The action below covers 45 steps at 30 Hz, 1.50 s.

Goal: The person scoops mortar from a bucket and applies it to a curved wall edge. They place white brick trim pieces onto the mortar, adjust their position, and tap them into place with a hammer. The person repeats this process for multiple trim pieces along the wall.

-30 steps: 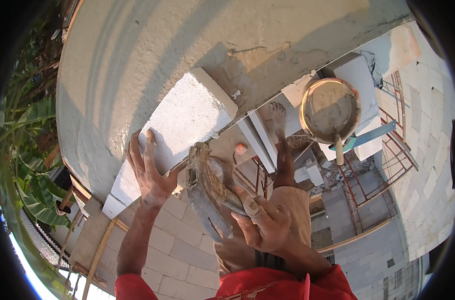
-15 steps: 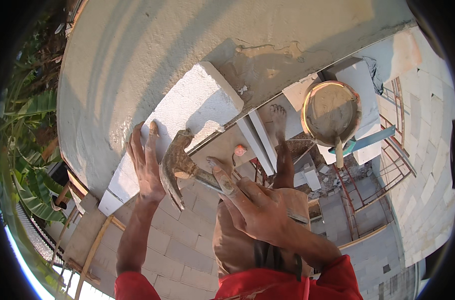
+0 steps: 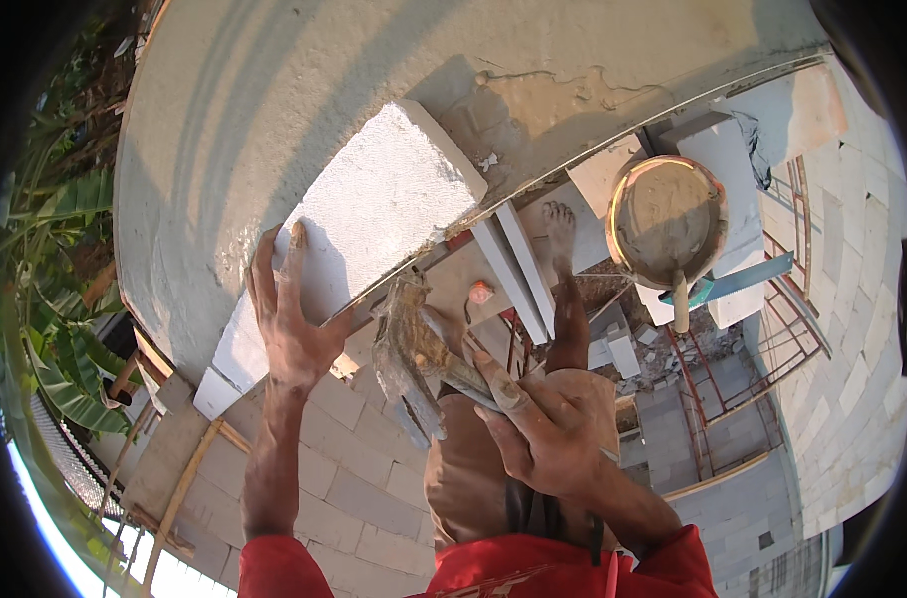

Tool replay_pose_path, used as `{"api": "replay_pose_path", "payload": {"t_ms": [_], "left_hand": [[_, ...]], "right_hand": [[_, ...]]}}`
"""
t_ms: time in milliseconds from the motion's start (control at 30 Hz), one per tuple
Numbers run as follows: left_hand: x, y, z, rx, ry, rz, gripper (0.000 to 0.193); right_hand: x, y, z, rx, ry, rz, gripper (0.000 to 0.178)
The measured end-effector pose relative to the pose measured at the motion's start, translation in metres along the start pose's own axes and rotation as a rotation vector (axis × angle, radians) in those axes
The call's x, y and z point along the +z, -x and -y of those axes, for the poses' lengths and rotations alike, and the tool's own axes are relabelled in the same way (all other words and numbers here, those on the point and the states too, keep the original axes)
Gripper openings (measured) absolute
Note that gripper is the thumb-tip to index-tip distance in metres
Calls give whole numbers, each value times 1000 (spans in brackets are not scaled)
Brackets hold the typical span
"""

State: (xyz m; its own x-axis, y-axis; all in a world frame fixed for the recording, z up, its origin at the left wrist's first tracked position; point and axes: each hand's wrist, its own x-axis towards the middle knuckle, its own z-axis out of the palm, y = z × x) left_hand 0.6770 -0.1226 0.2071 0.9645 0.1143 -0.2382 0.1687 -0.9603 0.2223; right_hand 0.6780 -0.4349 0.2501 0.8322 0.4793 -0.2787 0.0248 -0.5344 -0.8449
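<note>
My left hand [image 3: 296,334] rests with fingers spread on a white lightweight block [image 3: 389,189], whose long side runs along the edge of a grey concrete slab [image 3: 274,110]. My right hand [image 3: 548,424] is wrapped round the handle of a claw hammer [image 3: 411,344]. The mortar-stained hammer head is just off the block's near edge, above my leg. A narrower white block piece [image 3: 217,393] sits against the near-left end of the long block.
A bucket of wet mortar [image 3: 666,219] with a tool handle in it stands at the right. Beside it lies a handsaw [image 3: 743,279] on pale blocks. Red metal scaffolding [image 3: 708,409] stands lower down. Wet mortar [image 3: 573,100] is smeared on the slab.
The hammer has swung right and toward me, away from the block's edge. My right hand has shifted slightly rightward. My left hand stays on the block, its thumb now stretched out.
</note>
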Motion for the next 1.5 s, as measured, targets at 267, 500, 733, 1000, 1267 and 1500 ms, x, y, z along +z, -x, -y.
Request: {"api": "replay_pose_path", "payload": {"t_ms": [267,500,733,1000,1267,1500], "left_hand": [[5,-1,-1,89,8,-74,110],[6,0,5,137,-1,-74,104],[8,-4,3,183,-3,-120,97],[6,-2,-2,123,52,-103,106],[10,1,-5,88,60,-111,107],[8,2,-6,53,48,-61,107]], "right_hand": [[-2,0,7,-14,-35,-36,55],[-8,-14,5,-167,-64,-92,65],[14,-34,-4,-158,13,-157,66],[7,-27,-1,-63,25,-69,66],[8,-28,-2,-61,-34,-91,58],[-2,-29,6,-39,-25,-51,59]]}}
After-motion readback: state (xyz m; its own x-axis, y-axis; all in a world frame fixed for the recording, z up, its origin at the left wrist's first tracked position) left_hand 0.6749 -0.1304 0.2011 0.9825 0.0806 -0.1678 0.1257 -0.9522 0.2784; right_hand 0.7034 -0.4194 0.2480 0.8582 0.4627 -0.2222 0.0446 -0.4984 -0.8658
